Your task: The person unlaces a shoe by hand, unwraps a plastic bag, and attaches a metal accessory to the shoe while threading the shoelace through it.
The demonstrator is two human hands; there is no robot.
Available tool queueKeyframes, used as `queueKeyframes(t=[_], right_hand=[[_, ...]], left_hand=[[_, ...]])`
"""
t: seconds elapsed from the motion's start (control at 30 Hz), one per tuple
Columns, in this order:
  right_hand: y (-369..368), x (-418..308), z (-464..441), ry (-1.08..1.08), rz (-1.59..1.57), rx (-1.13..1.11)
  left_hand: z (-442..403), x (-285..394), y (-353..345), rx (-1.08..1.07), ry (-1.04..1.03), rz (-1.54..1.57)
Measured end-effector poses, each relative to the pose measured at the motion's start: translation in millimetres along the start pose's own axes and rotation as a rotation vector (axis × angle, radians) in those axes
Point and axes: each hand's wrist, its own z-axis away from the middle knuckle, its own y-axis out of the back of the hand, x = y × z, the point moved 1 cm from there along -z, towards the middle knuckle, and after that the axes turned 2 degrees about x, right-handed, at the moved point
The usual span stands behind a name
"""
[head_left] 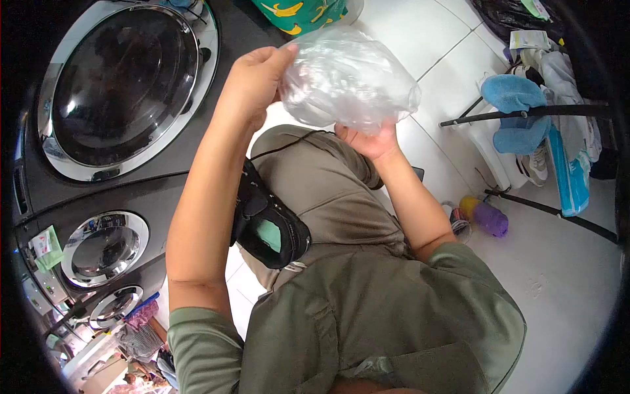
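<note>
A clear, crinkled plastic bag (348, 79) is held out in front of my knees in the head view. My left hand (257, 80) is closed, pinching the bag's left edge between thumb and fingers. At the lower right of the bag, my right hand (371, 139) grips it from below, its fingertips partly hidden by the plastic. The bag looks puffed out, and I cannot make out anything inside it. A black pouch (272, 226) with a pale green patch lies against my hip, below my left forearm.
Dark front-loading machines with round glass doors (125, 85) line the left side. Green banana-print fabric (305, 13) is beyond the bag. To the right, a rack bar (558, 111) carries blue slippers (515, 95), near shoes (535, 164). A purple bottle-like item (491, 218) is below.
</note>
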Motion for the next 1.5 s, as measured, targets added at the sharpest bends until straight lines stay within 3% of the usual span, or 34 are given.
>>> queueKeyframes(t=[0.07, 0.13, 0.17, 0.23, 0.3, 0.37, 0.4, 0.43, 0.5, 0.57, 0.63, 0.7, 0.73, 0.83, 1.03, 1.07, 1.1, 1.17, 1.27, 1.4, 1.47, 1.5], right_hand=[[-20.6, -1.6, 1.9, 0.192, 0.126, 0.280], [-24.2, -5.1, 2.2, 0.221, 0.076, 0.255], [-25.5, -6.8, 2.4, 0.248, 0.024, 0.229], [-27.8, -6.8, 3.4, 0.224, 0.035, 0.203], [-32.5, -3.2, 2.0, 0.196, 0.042, 0.175], [-40.2, 5.1, -1.7, 0.161, 0.013, 0.124], [-58.1, 14.2, -4.5, 0.179, 0.085, 0.305], [-54.5, 14.3, -4.2, 0.177, 0.086, 0.305], [-43.8, 13.1, -3.6, 0.061, 0.089, 0.123], [-35.2, 8.1, -2.5, 0.067, 0.116, 0.213], [-33.6, 6.0, -2.1, 0.058, 0.144, 0.257], [-45.8, 9.9, -3.8, 0.101, 0.179, 0.345], [-51.8, 12.0, -4.1, 0.146, 0.217, 0.434], [-50.1, 9.9, -6.8, 0.157, 0.143, 0.420], [-56.0, 8.3, -6.2, 0.059, 0.088, 0.159], [-58.3, 10.8, -6.8, 0.085, 0.115, 0.319], [-67.4, 16.2, -6.1, 0.090, 0.112, 0.320], [-79.8, 23.8, -1.9, 0.143, 0.446, 0.523], [-90.9, 28.2, 1.2, 0.200, 0.560, 0.436], [-86.5, 23.4, 1.6, 0.120, 0.451, 0.391], [-76.9, 18.5, 0.0, 0.136, 0.443, 0.379], [-73.3, 17.0, -0.7, 0.145, 0.432, 0.370]], left_hand=[[-3.4, -6.3, 6.8, 0.093, -0.050, -0.072], [-1.8, -10.0, 2.4, 0.291, -0.234, -0.171], [-2.5, -13.4, -1.9, 0.288, -0.235, -0.170], [5.3, -7.4, -14.4, 0.348, -1.047, -0.700], [27.6, -8.0, -33.5, 0.058, -1.011, -0.766], [26.4, -19.0, -39.5, -0.008, -0.931, -0.735], [18.3, -25.1, -38.4, -0.117, -0.752, -0.744], [11.9, -30.2, -37.1, -0.225, -0.572, -0.747], [10.1, -25.5, -33.9, -0.175, -0.671, -0.714], [15.4, -12.0, -33.1, -0.184, -0.521, -0.730], [17.7, -8.9, -33.1, -0.163, -0.563, -0.693], [19.8, -0.3, -32.3, -0.153, -0.375, -0.537], [22.8, 6.8, -32.5, -0.191, -0.286, -0.478], [25.5, 10.9, -32.2, -0.326, -0.249, -0.392], [1.5, -11.5, -21.5, -0.210, -0.295, -0.596], [2.7, -14.2, -21.9, -0.212, -0.297, -0.599], [10.5, -14.9, -25.6, -0.212, -0.403, -0.542], [18.8, -15.9, -32.6, -0.214, -0.508, -0.478], [19.1, -17.1, -37.6, -0.181, -0.831, -0.738], [18.9, -7.3, -39.7, -0.218, -0.632, -0.838], [29.4, 4.7, -41.2, -0.137, -0.683, -0.421], [28.7, 8.2, -40.7, -0.140, -0.683, -0.422]])
